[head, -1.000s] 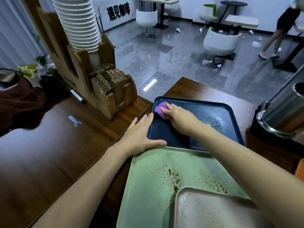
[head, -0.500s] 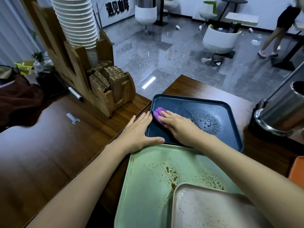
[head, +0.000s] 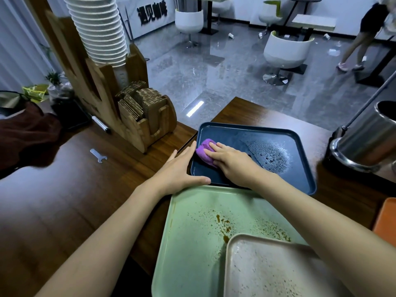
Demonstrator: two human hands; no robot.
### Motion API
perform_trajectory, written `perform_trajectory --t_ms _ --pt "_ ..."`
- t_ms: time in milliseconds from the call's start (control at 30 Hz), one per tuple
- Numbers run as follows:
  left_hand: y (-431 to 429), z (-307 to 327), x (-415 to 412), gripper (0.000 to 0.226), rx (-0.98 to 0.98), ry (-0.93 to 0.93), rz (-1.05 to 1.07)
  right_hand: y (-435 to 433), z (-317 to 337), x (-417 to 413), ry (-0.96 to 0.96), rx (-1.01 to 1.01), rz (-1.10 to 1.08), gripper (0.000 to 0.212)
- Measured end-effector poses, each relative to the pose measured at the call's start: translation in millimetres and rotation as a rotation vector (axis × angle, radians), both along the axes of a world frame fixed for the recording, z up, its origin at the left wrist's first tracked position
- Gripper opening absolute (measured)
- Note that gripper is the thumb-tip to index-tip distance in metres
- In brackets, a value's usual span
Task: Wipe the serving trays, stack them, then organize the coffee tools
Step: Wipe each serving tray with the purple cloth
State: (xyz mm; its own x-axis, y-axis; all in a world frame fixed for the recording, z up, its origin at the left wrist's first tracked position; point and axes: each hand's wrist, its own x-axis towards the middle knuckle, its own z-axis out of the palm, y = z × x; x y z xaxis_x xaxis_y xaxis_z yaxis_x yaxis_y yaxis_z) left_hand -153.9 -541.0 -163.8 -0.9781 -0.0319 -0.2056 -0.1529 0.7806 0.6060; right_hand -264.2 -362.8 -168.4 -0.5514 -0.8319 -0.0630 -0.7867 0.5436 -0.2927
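A dark blue tray lies on the wooden counter, with wet specks on its right half. My right hand presses a purple cloth flat onto the tray's left part, fingers straight over it. My left hand rests flat against the tray's left rim, thumb along its near edge. In front of it lies a green tray with brown coffee stains. A beige speckled tray overlaps the green one at the bottom right.
A wooden holder with stacked paper cups and cardboard sleeves stands left of the blue tray. A small metal wrench lies on the counter. A steel container stands at the right; an orange tray edge shows below it.
My right hand has slid the purple cloth a little nearer across the blue tray's left side. My left hand has stayed on the rim.
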Motion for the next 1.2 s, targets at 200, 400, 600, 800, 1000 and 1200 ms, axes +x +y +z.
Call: perform_trajectory --t_ms 200,400,600,800,1000,1200 --pt "2 3 0 0.107 0.003 -0.025 -0.01 1 -7 7 -0.073 0.007 0.131 0.049" --pt "-7 -11 -5 0.132 -0.095 0.004 -0.057 25 -4 12 -0.104 0.045 0.197 0.056" --pt "-10 -14 -6 0.118 -0.099 0.017 -0.064 34 -11 9 -0.096 0.039 0.163 0.059" --pt "-3 -4 -1 0.109 -0.065 -0.025 -0.038 -1 -5 -36 -0.012 0.049 -0.051 0.059" --pt "-8 -13 -5 0.111 -0.114 0.005 -0.073 -10 -7 -19 0.014 0.015 -0.058 0.06" --pt "-10 -18 -7 0.115 -0.136 0.024 -0.071 42 -12 19 -0.049 0.058 0.082 0.064"
